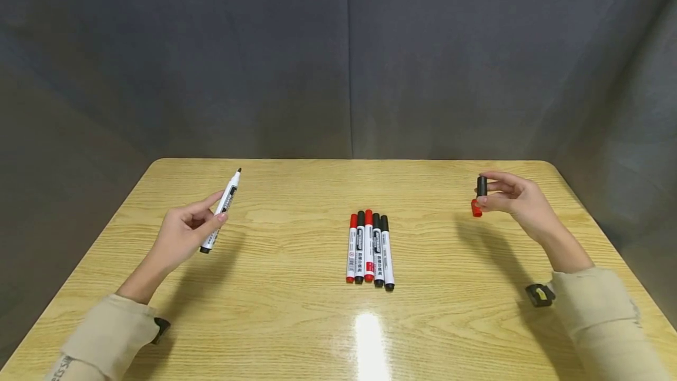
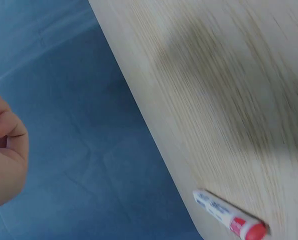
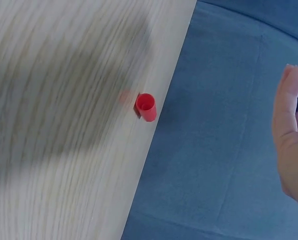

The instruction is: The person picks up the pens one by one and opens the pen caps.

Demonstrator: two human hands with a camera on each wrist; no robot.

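Observation:
Over the left side of the table, my left hand [image 1: 182,231] grips an uncapped black marker [image 1: 226,199], its dark tip pointing up and away. Only curled fingers of that hand show in the left wrist view; the marker is out of sight there. At the right, my right hand [image 1: 520,201] pinches a black marker cap [image 1: 482,186] between thumb and fingers. A red cap [image 3: 147,107] lies on the table below it, its hollow end visible in the right wrist view. In the left wrist view, a white marker with a red end [image 2: 229,215] lies near the table edge.
A row of several capped markers [image 1: 369,246], red and black, lies side by side at the table's middle. The wooden table [image 1: 296,322] ends at a dark cloth backdrop [image 1: 238,63], which also runs along both sides.

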